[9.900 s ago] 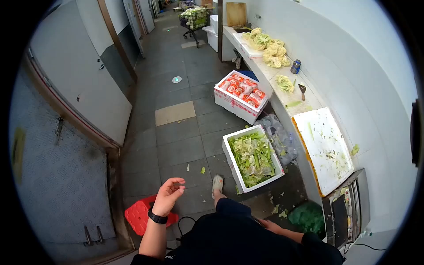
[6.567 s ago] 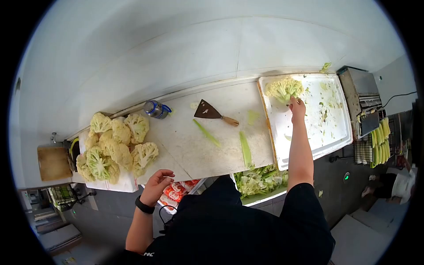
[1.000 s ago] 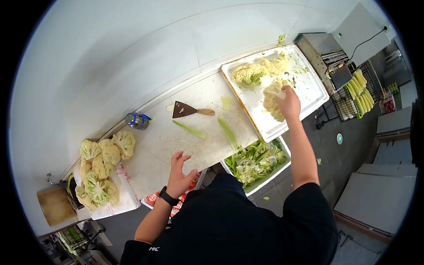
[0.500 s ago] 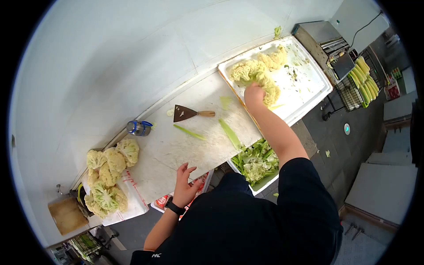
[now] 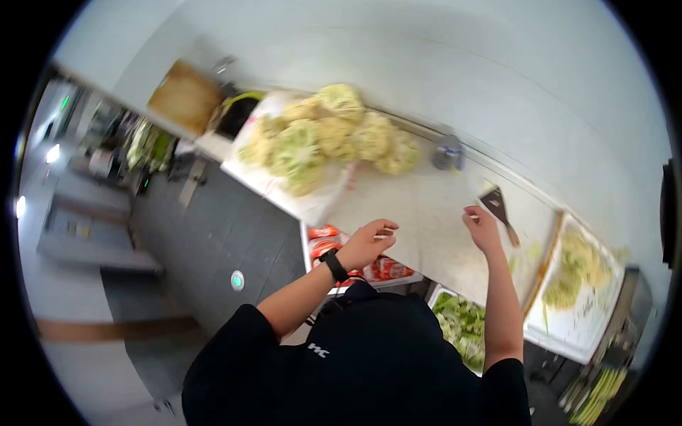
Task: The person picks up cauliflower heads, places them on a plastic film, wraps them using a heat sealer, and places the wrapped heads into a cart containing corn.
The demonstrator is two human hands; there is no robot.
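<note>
My left hand (image 5: 368, 243), a dark watch on its wrist, hovers over the front edge of the white worktop (image 5: 426, 213) with fingers apart, holding nothing. Near the scraper (image 5: 495, 204), my right hand (image 5: 482, 226) hangs above the worktop, fingers curled; the blurred view does not show whether anything is between them. Several cauliflower heads (image 5: 298, 149) are heaped on a white surface at the left. Cauliflower pieces (image 5: 579, 263) lie in the white tray (image 5: 586, 341) at the right.
A bottle with blue trim (image 5: 448, 153) stands by the wall. Below the worktop are a bin of green leaves (image 5: 462, 326) and a box of red packages (image 5: 387, 268). A brown board (image 5: 185, 98) is at the back left, and produce (image 5: 604, 394) at the lower right.
The view has swung left. My right hand has left the cauliflower in the tray and come back over the worktop. My left hand remains near the front edge, closer to the left-hand heap.
</note>
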